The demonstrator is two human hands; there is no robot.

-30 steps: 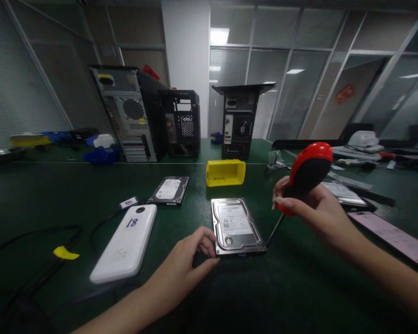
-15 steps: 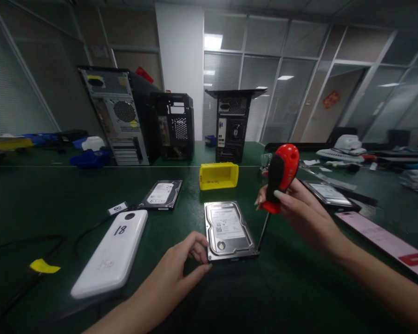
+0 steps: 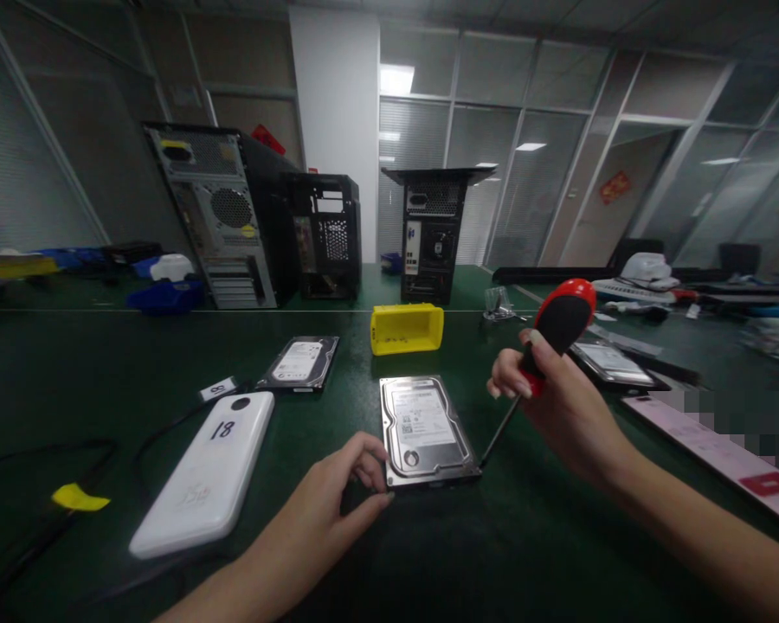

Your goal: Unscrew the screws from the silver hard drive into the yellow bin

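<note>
A silver hard drive lies label up on the green table. My left hand grips its near left corner, thumb at the front edge and curled fingers against the side. A red and black screwdriver is in my right hand, whose fingers close round the lower handle. It leans to the right, and its tip meets the drive's near right corner. Whether a screw sits under the tip is too small to see. Behind the drive, a yellow bin lies with its opening toward me and small dark bits inside.
Another hard drive lies left of the bin, near a white power bank marked 18 with cables. On the right are a third drive and a pink panel. Computer cases stand at the back.
The screwdriver handle has tipped to the right and slightly down with my right hand, while its tip stays at the drive's corner. My left hand has kept its place.
</note>
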